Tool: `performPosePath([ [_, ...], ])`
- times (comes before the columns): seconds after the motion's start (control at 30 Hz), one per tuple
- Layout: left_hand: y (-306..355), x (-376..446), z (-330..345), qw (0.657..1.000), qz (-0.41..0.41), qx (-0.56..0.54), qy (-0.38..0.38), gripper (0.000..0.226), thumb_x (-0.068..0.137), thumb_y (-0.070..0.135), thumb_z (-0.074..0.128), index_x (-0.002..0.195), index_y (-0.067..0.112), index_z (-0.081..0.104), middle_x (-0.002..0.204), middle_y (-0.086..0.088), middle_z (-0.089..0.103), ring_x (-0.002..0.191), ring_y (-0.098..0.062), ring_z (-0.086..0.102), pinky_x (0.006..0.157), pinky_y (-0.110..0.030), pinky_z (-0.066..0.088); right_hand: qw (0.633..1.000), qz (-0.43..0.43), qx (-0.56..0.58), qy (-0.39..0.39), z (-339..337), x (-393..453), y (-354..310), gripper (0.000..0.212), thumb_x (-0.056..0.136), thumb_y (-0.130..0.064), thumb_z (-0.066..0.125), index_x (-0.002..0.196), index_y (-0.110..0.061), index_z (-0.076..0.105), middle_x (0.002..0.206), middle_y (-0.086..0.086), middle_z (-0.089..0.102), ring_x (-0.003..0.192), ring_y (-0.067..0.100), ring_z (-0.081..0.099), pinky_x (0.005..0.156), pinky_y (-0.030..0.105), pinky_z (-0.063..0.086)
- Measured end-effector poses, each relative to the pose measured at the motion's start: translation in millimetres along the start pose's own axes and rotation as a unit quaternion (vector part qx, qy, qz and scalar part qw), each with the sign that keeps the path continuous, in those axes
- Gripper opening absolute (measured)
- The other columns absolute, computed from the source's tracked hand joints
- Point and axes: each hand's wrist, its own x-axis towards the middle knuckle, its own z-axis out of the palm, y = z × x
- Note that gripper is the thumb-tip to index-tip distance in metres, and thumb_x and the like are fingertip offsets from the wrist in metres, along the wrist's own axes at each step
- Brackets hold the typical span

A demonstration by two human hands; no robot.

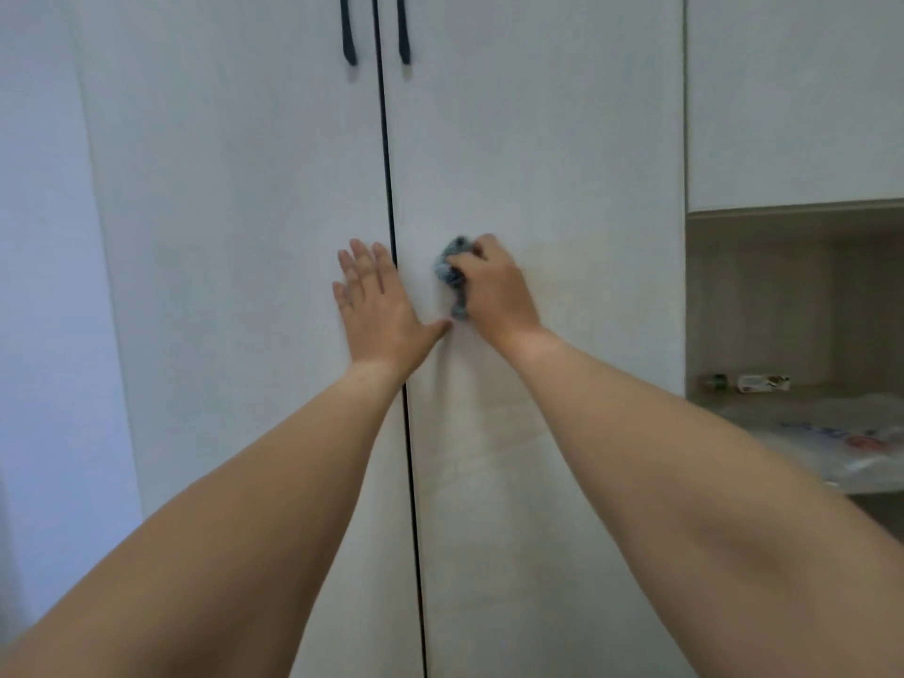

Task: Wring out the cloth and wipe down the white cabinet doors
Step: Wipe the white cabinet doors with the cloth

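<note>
Two tall white cabinet doors fill the view, the left door [235,198] and the right door [538,163], split by a dark vertical gap. My left hand [379,305] presses flat on the left door beside the gap, fingers straight, thumb reaching across onto the right door. My right hand [496,288] grips a bunched grey-blue cloth [452,266] and holds it against the right door at mid height. Most of the cloth is hidden under the fingers.
Two dark handles [348,31] [403,31] hang at the top beside the gap. An open wooden shelf niche [792,305] at right holds small tubes [748,382] and a plastic bag [851,442]. A pale wall [44,286] stands at left.
</note>
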Motion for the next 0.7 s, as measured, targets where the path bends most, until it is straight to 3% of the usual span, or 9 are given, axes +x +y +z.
performPosePath([
  [0.07,16,0,-1,1.0,0.014,0.003,-0.015,0.136,0.07,0.071,0.072,0.157,0.009,-0.012,0.164,-0.021,-0.018,0.151,-0.037,-0.02,0.123,-0.053,-0.003,0.988,0.111,-0.022,0.104,-24,-1,40,0.028,0.07,-0.01,0.071,0.097,-0.01,0.066,0.105,0.013,0.057,0.091,0.034,0.058,0.075,0.033,0.046],
  [0.1,25,1,-1,1.0,0.016,0.0,-0.02,0.136,0.07,0.072,0.072,0.157,0.011,-0.013,0.163,-0.021,-0.019,0.15,-0.037,-0.021,0.123,-0.054,-0.003,0.967,0.203,-0.017,0.152,-36,-3,52,0.021,0.075,-0.011,0.066,0.096,-0.009,0.063,0.108,0.013,0.055,0.094,0.034,0.056,0.076,0.034,0.045],
  [0.17,42,3,3,0.999,0.015,-0.003,-0.03,0.137,0.068,0.075,0.071,0.157,0.013,-0.013,0.162,-0.023,-0.02,0.15,-0.038,-0.022,0.123,-0.055,-0.002,0.935,0.287,0.017,0.208,-36,-3,54,0.015,0.085,-0.011,0.054,0.099,-0.009,0.058,0.113,0.011,0.052,0.099,0.03,0.053,0.074,0.032,0.041],
  [0.27,57,2,10,0.999,0.005,-0.014,-0.043,0.13,0.071,0.075,0.066,0.158,0.019,-0.012,0.161,-0.026,-0.02,0.149,-0.039,-0.023,0.121,-0.06,-0.003,0.985,0.122,-0.013,0.12,-10,-3,23,0.023,0.09,-0.013,0.054,0.111,-0.013,0.063,0.118,0.007,0.052,0.105,0.02,0.045,0.088,0.031,0.043],
  [0.33,62,-1,16,0.999,0.006,-0.008,-0.039,0.123,0.073,0.075,0.063,0.158,0.024,-0.01,0.161,-0.026,-0.019,0.15,-0.039,-0.02,0.12,-0.064,-0.001,1.0,-0.014,-0.009,0.016,-5,-16,27,0.026,0.094,-0.015,0.052,0.117,-0.014,0.064,0.12,0.01,0.052,0.107,0.023,0.045,0.091,0.032,0.043],
  [0.37,63,-1,19,0.999,0.007,0.0,-0.04,0.127,0.068,0.079,0.064,0.158,0.026,-0.01,0.161,-0.026,-0.02,0.15,-0.039,-0.019,0.119,-0.065,-0.002,0.999,-0.042,-0.028,0.016,-13,-22,37,0.029,0.09,-0.012,0.056,0.117,-0.012,0.065,0.12,0.013,0.053,0.106,0.029,0.048,0.089,0.034,0.045],
  [0.43,67,-3,26,0.999,0.006,0.012,-0.039,0.137,0.06,0.084,0.068,0.157,0.028,-0.011,0.161,-0.027,-0.021,0.15,-0.039,-0.02,0.118,-0.065,-0.003,0.995,0.003,-0.058,0.077,-38,-27,84,0.034,0.08,-0.006,0.061,0.114,-0.008,0.065,0.118,0.018,0.055,0.102,0.037,0.052,0.086,0.039,0.049],
  [0.6,67,-3,29,0.999,0.005,0.02,-0.028,0.138,0.059,0.081,0.072,0.157,0.028,-0.01,0.161,-0.026,-0.021,0.15,-0.038,-0.021,0.119,-0.065,-0.002,0.927,0.321,-0.02,0.195,-76,-32,152,0.037,0.079,-0.003,0.057,0.116,-0.007,0.055,0.122,0.017,0.045,0.098,0.036,0.054,0.08,0.04,0.05],
  [0.7,67,-4,30,1.0,0.0,0.015,-0.024,0.138,0.058,0.082,0.072,0.157,0.03,-0.01,0.161,-0.025,-0.021,0.15,-0.037,-0.022,0.119,-0.064,-0.003,0.948,0.249,-0.056,0.189,-51,-29,109,0.041,0.077,-0.002,0.061,0.117,-0.007,0.057,0.125,0.02,0.048,0.106,0.037,0.051,0.086,0.039,0.049],
])
